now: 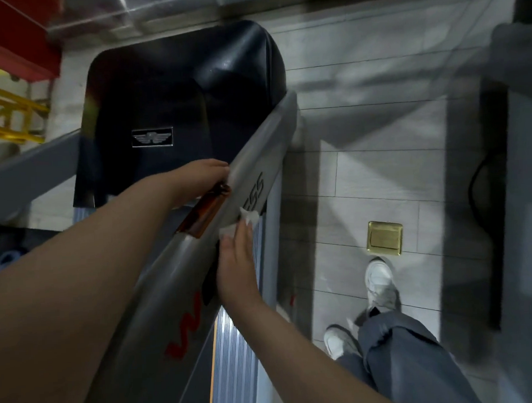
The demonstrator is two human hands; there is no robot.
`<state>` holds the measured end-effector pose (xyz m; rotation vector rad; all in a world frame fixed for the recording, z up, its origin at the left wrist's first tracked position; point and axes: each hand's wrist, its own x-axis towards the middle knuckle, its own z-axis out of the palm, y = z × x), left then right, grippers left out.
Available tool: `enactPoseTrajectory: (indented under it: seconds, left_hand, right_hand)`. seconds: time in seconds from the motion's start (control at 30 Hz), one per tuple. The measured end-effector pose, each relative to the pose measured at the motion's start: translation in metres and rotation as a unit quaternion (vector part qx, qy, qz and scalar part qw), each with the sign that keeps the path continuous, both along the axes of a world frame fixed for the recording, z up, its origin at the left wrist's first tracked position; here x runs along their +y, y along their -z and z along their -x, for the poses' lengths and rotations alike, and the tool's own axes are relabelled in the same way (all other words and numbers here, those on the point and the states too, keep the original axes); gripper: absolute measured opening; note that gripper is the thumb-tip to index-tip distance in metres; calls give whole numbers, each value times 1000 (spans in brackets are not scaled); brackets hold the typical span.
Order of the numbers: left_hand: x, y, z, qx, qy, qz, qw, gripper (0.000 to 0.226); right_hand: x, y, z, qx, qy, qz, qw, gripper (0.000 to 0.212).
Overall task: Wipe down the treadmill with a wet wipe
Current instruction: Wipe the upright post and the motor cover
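The right hand presses a white wet wipe flat against the outer side of the treadmill's grey upright rail, fingers fairly straight. The left hand grips the same rail higher up, near an orange strip. The wipe is bunched and barely covered; a quick stroke could slip it free onto the tiled floor.

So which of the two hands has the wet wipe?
The right hand: it presses the white wet wipe against the grey side rail. The left hand grips the rail's top, bare.
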<state>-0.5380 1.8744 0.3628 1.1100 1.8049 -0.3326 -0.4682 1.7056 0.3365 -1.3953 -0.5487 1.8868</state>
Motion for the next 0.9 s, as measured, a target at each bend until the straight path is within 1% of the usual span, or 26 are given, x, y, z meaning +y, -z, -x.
enactPoseTrajectory:
  seconds: [0.07, 0.13, 0.17, 0.2, 0.23, 0.3, 0.37, 0.4, 0.43, 0.47, 0.5, 0.53, 0.57, 0.6, 0.63, 0.67, 0.7, 0.73, 0.77, 0.8, 0.9]
  left_hand:
    - [-6, -6, -1, 6, -4, -17, 1000, 24]
    - [-12, -16, -3, 1, 17, -31, 999, 26]
    - [-15, -20, -4, 2, 26, -32, 999, 24]
    - [-19, -25, -4, 3, 27, -29, 999, 23]
    - [-23, -28, -4, 8, 26, -22, 999, 26]
    - [-32, -34, -5, 27, 43, -17, 999, 38]
    - [-40, -41, -6, 51, 73, -24, 996, 56]
    - [-44, -44, -4, 64, 85, -34, 994, 62]
    - [-48, -49, -4, 66, 87, -36, 993, 66]
    - [-52, -54, -3, 59, 85, -38, 994, 69]
    - [-56, -58, -1, 43, 78, -31, 996, 71]
    - [-59, -62, 1, 34, 73, -20, 997, 70]
    - [-62, -68, 2, 30, 70, -7, 997, 60]
    - [-67, -75, 4, 28, 65, 3, 997, 44]
    - [-70, -82, 5, 23, 44, 13, 999, 31]
    - [-73, -87, 8, 17, 18, 27, 999, 27]
    - [-76, -94, 8, 13, 5, 46, 999, 29]
    - [-80, -100, 9, 14, 5, 60, 998, 30]
    - [-82, -104, 8, 21, 14, 64, 998, 29]
    - [-84, -106, 8, 25, 25, 58, 998, 27]
    - [-95, -113, 7, 39, 45, 33, 998, 29]
  right_hand:
    - [-8, -27, 3, -32, -18, -113, 993, 60]
    - [-20, -40, 4, -83, -28, -218, 972, 60]
    - [-26, -37, 5, -95, -18, -253, 963, 60]
    - [-32, -29, 6, -94, 3, -265, 960, 59]
    - [-37, -22, 7, -79, 27, -250, 965, 58]
    - [-44, -12, 11, -39, 56, -156, 985, 57]
    - [-43, -23, 13, -15, 47, -68, 996, 58]
    - [-42, -33, 14, -8, 40, -53, 998, 59]
    - [-43, -46, 13, -15, 36, -69, 997, 59]
    - [-45, -61, 12, -31, 37, -120, 992, 60]
    - [-50, -76, 12, -56, 35, -189, 980, 60]
    - [-57, -86, 12, -79, 25, -255, 963, 59]
    - [-63, -88, 13, -89, 22, -292, 952, 57]
    - [-70, -80, 16, -91, 26, -297, 950, 56]
    - [-76, -70, 18, -81, 35, -259, 962, 55]
    - [-81, -60, 19, -59, 45, -177, 981, 53]
    - [-86, -53, 19, -40, 41, -89, 994, 52]
    - [-92, -50, 20, -29, 30, -30, 999, 52]
    - [-98, -51, 21, -28, 22, -15, 999, 55]
    - [-104, -57, 23, -28, 21, -23, 999, 56]
    - [-115, -96, 23, -25, 32, -154, 987, 57]
